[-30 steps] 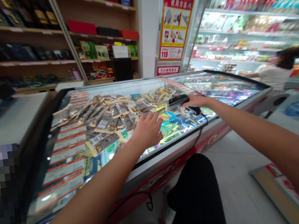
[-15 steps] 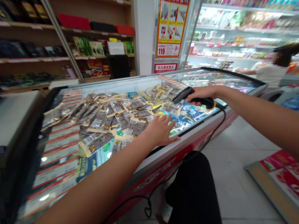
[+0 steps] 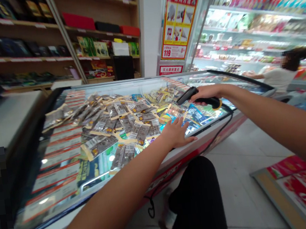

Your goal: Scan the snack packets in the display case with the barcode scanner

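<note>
My right hand [image 3: 207, 92] is wrapped round the handle of a black barcode scanner [image 3: 187, 95], whose head points left over the glass top. A black cable [image 3: 227, 120] hangs from the grip. Fingers spread, my left hand [image 3: 179, 131] is over the near edge of the glass-topped freezer [image 3: 67, 214], holding nothing; whether it touches the glass I cannot tell. Left of it lie many small packets [image 3: 104, 124] with brown-grey see-through fronts and tan edges, heaped on the glass. Yellowish packets [image 3: 161, 95] lie farther back. Blue packaging [image 3: 196, 113] shows below the scanner.
Price-label strips [image 3: 61, 140] run along the freezer's left side. Wooden shelves [image 3: 23, 59] stand behind. At right, a person [image 3: 279, 75] is near a refrigerated display [image 3: 247, 47]. A red-printed box [image 3: 304, 188] lies on the floor at right; my knee [image 3: 198, 190] is below the freezer edge.
My left hand has moved to the right along the freezer's near edge, closer to the scanner, still with fingers spread. My right hand keeps the scanner in nearly the same place.
</note>
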Demonstrator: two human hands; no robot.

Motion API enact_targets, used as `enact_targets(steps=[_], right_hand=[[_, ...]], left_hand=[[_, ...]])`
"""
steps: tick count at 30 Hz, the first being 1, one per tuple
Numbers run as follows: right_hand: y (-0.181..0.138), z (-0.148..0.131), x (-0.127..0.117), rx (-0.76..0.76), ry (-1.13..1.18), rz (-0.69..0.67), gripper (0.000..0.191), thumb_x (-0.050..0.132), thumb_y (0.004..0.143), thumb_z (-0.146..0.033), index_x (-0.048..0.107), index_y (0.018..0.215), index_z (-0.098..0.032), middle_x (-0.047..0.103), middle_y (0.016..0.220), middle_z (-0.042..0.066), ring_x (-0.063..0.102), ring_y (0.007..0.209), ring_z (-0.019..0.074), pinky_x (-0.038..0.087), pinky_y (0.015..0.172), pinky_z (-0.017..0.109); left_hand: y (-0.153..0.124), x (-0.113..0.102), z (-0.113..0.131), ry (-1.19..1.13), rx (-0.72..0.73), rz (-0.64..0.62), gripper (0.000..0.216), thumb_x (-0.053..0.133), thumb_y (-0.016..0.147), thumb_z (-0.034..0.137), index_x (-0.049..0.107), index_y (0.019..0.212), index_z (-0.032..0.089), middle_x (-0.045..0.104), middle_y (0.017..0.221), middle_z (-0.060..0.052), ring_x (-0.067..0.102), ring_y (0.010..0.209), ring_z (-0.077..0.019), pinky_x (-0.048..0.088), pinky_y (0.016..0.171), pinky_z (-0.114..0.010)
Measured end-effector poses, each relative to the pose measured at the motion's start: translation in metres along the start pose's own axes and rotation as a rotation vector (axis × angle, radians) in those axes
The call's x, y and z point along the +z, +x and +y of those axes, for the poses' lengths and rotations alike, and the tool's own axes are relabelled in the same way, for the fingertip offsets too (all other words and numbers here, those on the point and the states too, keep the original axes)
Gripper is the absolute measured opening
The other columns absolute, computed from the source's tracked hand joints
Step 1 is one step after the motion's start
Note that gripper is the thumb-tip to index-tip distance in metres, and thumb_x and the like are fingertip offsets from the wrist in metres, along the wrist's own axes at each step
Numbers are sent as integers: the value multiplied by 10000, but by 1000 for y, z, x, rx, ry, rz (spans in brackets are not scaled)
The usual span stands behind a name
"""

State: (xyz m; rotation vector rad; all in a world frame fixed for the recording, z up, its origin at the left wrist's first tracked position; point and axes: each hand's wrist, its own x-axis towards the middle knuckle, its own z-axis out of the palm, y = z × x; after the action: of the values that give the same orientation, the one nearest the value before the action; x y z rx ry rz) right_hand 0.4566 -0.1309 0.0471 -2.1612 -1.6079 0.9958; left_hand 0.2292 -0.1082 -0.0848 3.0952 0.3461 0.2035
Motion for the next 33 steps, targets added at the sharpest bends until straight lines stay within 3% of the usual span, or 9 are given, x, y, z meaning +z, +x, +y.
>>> enact_targets(steps=[13,24,33], right_hand=[[13,2,-16,69,42,2,408,855,750,-470,592,667,-169,555,572,16,495,467,95,419,426,214],[5,-17,-21,173,71,-24,352,862,769,-411,603,704,-182,547,606,13,482,480,94,406,404,211],[10,-26,-41,280,55,-53,236,661,962,-275,593,774,-149,516,623,-4,449,485,67,371,438,178]], left_hand=[[-1,3,-1,-27,-12,-2,924,252,970,794,433,1575,120,289,1699,-208,290,1568,-371,264,1237,-554],[-1,2,1,-33,-16,-14,906,249,979,786,442,1573,130,274,1703,-203,293,1568,-372,276,1229,-573],[0,5,1,-38,-23,-27,948,229,966,810,407,1596,125,266,1707,-197,262,1582,-355,239,1255,-551]])
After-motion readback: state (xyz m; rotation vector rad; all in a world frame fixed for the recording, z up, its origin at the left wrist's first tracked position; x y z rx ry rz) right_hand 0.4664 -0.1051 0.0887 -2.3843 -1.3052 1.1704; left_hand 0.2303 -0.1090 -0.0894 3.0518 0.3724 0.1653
